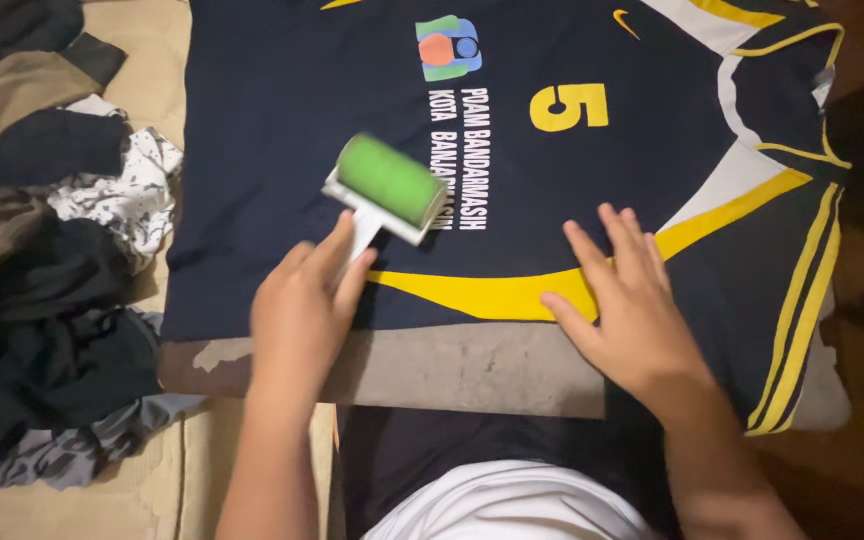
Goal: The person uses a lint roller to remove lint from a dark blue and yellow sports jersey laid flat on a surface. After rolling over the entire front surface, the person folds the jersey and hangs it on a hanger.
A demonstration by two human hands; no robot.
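lint roller (390, 185) in left hand (300, 312) grip; right hand (630, 310) flat on jersey (282, 130).

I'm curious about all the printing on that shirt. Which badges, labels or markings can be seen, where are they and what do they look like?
Round-cornered badge: upper middle of the dark jersey; green, orange and blue.
White lettering: two lines below the badge, beside the green lint roller held by the left hand.
Yellow numeral: right of the lettering, blocky.
Small yellow mark: top right, curved.
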